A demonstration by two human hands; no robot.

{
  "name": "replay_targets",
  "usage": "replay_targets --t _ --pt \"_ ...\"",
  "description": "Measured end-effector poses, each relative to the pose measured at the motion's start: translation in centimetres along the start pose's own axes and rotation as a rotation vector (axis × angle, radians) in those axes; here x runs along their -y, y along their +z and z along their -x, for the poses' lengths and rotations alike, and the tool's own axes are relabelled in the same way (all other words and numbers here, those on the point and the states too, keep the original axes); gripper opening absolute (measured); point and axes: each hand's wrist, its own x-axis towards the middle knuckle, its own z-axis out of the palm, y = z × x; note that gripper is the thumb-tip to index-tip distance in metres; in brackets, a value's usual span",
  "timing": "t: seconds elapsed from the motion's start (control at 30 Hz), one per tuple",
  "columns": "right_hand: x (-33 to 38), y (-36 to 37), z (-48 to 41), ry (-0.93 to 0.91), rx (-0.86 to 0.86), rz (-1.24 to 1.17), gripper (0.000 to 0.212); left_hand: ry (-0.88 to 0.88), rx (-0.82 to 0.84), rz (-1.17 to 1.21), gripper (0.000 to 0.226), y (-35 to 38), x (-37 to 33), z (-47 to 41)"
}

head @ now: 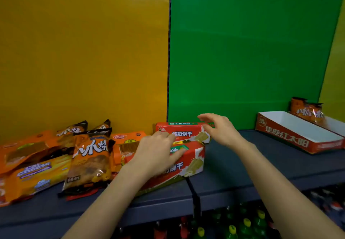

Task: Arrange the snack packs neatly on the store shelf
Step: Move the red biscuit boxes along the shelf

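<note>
Item 1: front red pack [194,161]. It lies askew on the shelf [233,164], near end swung toward the edge, across the seam between the two shelf boards.
Item 2: rear red pack [183,132]. Directly behind the front pack, touching it, on its long edge and roughly square to the back wall.
Item 3: left hand [156,153]. Flat on top of the front pack, fingers spread and nearly straight, pressing rather than gripping.
Item 4: right hand [220,128]. Behind and right of the front pack, at the rear pack's right end, fingers loosely curved and apart, holding nothing. Whether it touches the wrapper I cannot tell.
Item 5: orange bags [91,156] and cheese pack [35,171]. Left of the front pack, heaped and overlapping.
Item 6: tray [291,136]. Well right of the front pack, with nothing in the part I can see.
Item 7: bottles [246,222]. Below the front pack, on the lower tier.

Handling note: likely step is squaring the front pack against the rear one. Steady the rear pack's end with the right hand, then pivot the front pack with a flat palm. Keep pressure light, as biscuits may crack. Watch the near corner, which could slip off the edge.
</note>
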Motion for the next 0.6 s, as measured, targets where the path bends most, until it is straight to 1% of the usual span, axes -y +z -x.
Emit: replay_targets --t 0.07,0.23,0.27,0.43,0.6 --pt "-1.0 0.3 -1.7 0.021 0.054 -0.008 0.039 -0.03 0.108 -0.019 0.071 0.3 0.1 -0.7" --pt "-3.9 2.6 -6.1 0.023 0.185 0.059 0.044 -0.073 0.242 0.001 0.073 0.6 0.1 -1.4" --pt "-4.2 3.0 -6.8 0.017 0.2 0.07 0.046 -0.086 0.239 0.011 0.073 0.5 0.1 -1.5" --pt "-6.2 5.3 -9.4 -0.02 0.279 0.196 0.063 -0.161 0.33 0.056 0.073 0.6 0.1 -1.8" --pt "-7.3 6.1 -10.9 -0.043 0.411 0.28 0.074 -0.198 0.373 0.02 0.082 0.7 0.3 -1.6"
